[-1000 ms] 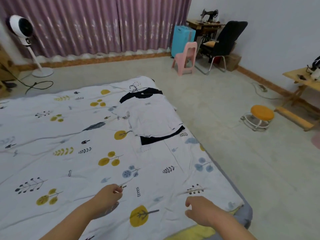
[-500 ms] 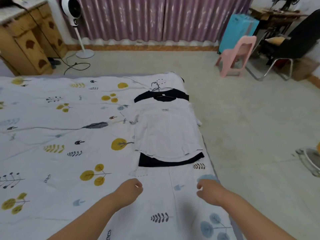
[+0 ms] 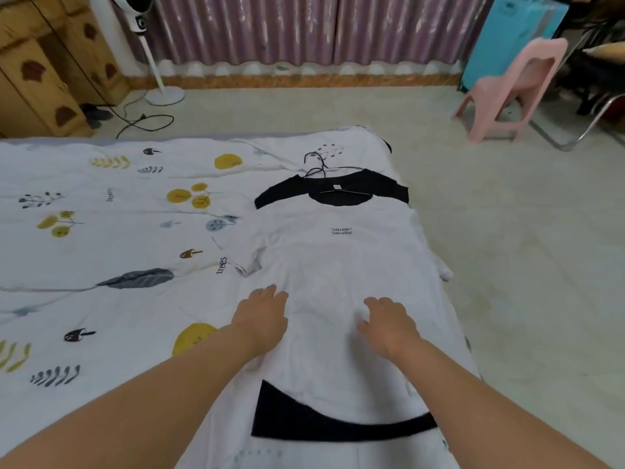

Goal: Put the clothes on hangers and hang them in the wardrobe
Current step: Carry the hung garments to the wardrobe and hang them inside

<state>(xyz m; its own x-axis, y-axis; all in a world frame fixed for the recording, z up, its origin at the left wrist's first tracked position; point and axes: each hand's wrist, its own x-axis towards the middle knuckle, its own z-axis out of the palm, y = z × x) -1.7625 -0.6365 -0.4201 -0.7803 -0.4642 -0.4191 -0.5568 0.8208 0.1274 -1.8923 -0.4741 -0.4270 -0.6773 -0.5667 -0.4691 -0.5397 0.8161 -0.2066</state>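
White cotton-looking T-shirt [image 3: 338,275] with small black lettering, flat atop one black shirt [image 3: 338,421] on the leaf-printed bedsheet [image 3: 101,299], two hands spread flat on it, left hand [image 3: 262,319] and right hand [image 3: 389,324], fingers relaxed, one thin black wire hanger [image 3: 321,169] at the collars.

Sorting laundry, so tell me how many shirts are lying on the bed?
2: a white printed T-shirt under both hands, and a black T-shirt beneath it, showing at collar and hem. More could be hidden.
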